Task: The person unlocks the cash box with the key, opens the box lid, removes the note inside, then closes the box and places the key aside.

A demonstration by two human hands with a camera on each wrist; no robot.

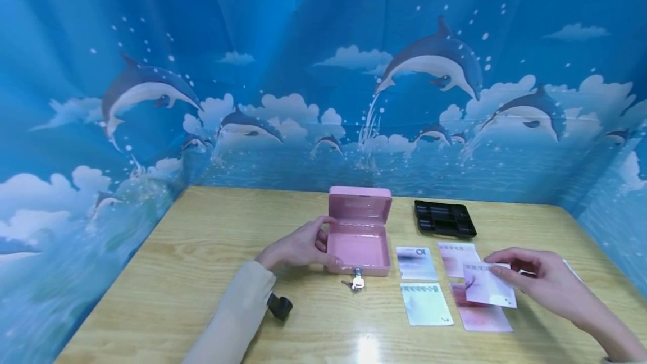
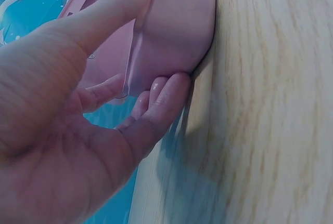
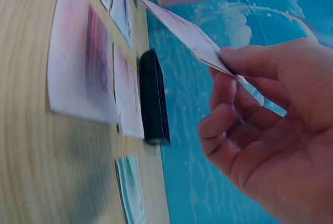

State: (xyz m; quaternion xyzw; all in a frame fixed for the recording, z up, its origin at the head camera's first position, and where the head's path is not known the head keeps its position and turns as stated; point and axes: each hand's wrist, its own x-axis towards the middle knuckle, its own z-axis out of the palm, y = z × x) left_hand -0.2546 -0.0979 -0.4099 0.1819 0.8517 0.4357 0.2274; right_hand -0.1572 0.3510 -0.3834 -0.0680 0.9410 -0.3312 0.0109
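Observation:
A pink cash box (image 1: 358,249) stands on the table with its lid (image 1: 360,206) raised. My left hand (image 1: 302,243) holds its left side, thumb at the front corner, the other fingers along the side wall and near the lid. In the left wrist view, fingertips touch the outer wall of the box (image 2: 177,21). Between thumb and fingers, my right hand (image 1: 548,280) pinches a pale pink banknote (image 1: 489,285) above the table. Beneath it lie a red-pink banknote (image 1: 485,319) and a pinkish one (image 1: 452,254). A blue-grey banknote (image 1: 416,265) and a greenish one (image 1: 427,308) lie to their left.
A black compartment tray (image 1: 445,219) lies at the back right. Small keys (image 1: 356,283) hang at the box's front latch. In the right wrist view, green notes (image 3: 131,187) lie nearer the right side. A dolphin-printed curtain (image 1: 303,72) borders the table (image 1: 227,218).

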